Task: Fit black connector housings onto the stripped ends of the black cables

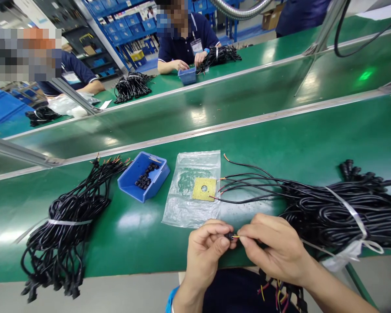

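Observation:
My left hand (206, 248) pinches a small black plastic piece (229, 236) between thumb and fingers at the near edge of the green bench. My right hand (276, 248) grips the end of a black cable, whose thin coloured wire tips (236, 237) meet the black piece. Both hands touch at that spot. The cable runs under my right hand and hangs off the bench edge, where more cables with red and yellow wire ends (276, 293) dangle over my lap.
A tied bundle of black cables (339, 213) lies to the right, another bundle (65, 221) to the left. A blue bin (130, 182) holds small black parts. A clear plastic bag (192, 191) with a yellow label lies ahead. Two co-workers sit across the conveyor.

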Demonstrator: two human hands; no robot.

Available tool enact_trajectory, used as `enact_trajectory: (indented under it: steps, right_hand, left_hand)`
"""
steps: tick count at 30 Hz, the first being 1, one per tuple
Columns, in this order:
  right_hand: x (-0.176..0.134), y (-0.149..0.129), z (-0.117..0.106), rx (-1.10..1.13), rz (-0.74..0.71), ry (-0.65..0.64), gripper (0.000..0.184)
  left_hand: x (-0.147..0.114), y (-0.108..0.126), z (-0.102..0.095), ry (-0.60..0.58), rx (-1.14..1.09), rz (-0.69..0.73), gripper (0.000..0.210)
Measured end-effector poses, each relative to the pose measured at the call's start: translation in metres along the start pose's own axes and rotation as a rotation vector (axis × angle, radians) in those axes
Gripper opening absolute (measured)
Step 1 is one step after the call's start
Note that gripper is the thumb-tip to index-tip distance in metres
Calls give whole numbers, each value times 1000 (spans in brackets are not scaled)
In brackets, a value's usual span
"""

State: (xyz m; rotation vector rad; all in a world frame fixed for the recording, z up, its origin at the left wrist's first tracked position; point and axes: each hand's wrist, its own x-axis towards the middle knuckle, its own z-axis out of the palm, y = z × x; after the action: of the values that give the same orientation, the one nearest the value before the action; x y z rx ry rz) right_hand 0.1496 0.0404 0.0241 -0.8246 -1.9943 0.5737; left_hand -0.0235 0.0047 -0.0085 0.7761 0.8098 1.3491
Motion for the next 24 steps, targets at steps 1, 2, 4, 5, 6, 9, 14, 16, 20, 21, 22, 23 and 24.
enact_trajectory:
  steps: [1, 2, 4, 5, 6, 9, 14, 16, 20, 21, 22, 23, 24]
  right_hand:
    - [0, 0, 0, -2, 7, 2, 17]
    - [0, 0, 0, -6, 11, 3, 17]
    - [0, 0, 0, -18, 14, 9, 16]
    - [0, 0, 0, -26, 12, 13, 15]
    - [-1, 0, 0, -32, 9, 15, 14]
    - [-3, 1, 1, -54, -15, 7, 12]
    - [-9, 3, 0, -109, -34, -82, 10]
    - [-11, 4, -3, -139, -33, -78, 9]
    - [-16, 7, -11, -132, -25, -16, 12]
    - [-17, 8, -13, -114, -30, -19, 11]
    - [-18, 9, -13, -100, -40, -30, 11]
    - [-18, 10, -14, -94, -53, -41, 12]
    - [-19, 10, -14, -97, -65, -49, 12]
  left_hand:
    - [0, 0, 0, -4, 4, 7, 14]
    - [1, 0, 0, -12, 9, 11, 13]
    - [1, 0, 1, -29, 21, 17, 13]
    - [1, 1, 1, -34, 26, 23, 13]
    - [1, 1, 1, -36, 32, 29, 13]
    - [0, 0, 2, -18, 82, 62, 15]
    - [-2, 1, 2, -2, 198, 95, 18]
    - [-3, 1, 4, 9, 168, 83, 16]
    - [-3, 1, 8, 47, 108, 37, 15]
    - [-3, 1, 8, 50, 112, 36, 15]
    - [-3, 1, 9, 47, 124, 39, 15]
    - [-3, 1, 9, 37, 143, 44, 15]
    - [-3, 1, 9, 24, 168, 54, 15]
